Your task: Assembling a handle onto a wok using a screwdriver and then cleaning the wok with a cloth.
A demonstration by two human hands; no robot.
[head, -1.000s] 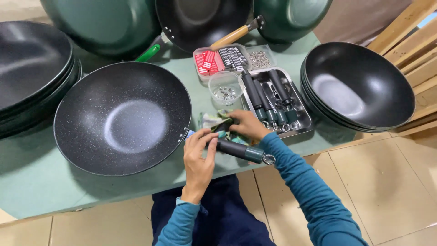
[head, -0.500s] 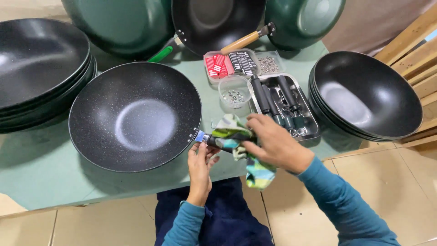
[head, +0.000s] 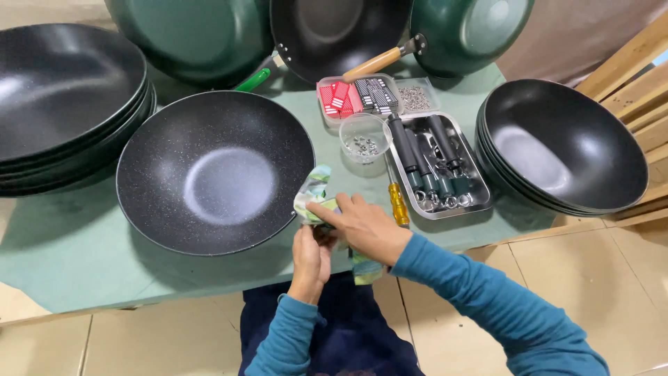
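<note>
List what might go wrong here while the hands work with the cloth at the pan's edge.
The black pan sits near the table edge; pushing with the cloth might slide it. The right hand works close to the yellow-handled screwdriver, which could get knocked off. The left hand is partly hidden, so its grip is unclear.

Wok (head: 216, 174): black, fine pale speckle. Cloth (head: 314, 196): green, blue, yellow patches; pattern unclear, perhaps floral. Sleeves (head: 487, 299): teal. Table cover (head: 62, 244): pale green. Screwdriver (head: 398, 202): yellow handle. Upturned woks (head: 195, 35): dark green outside. Tray (head: 480, 191): silver, holding black-and-green handles (head: 417, 157).
</note>
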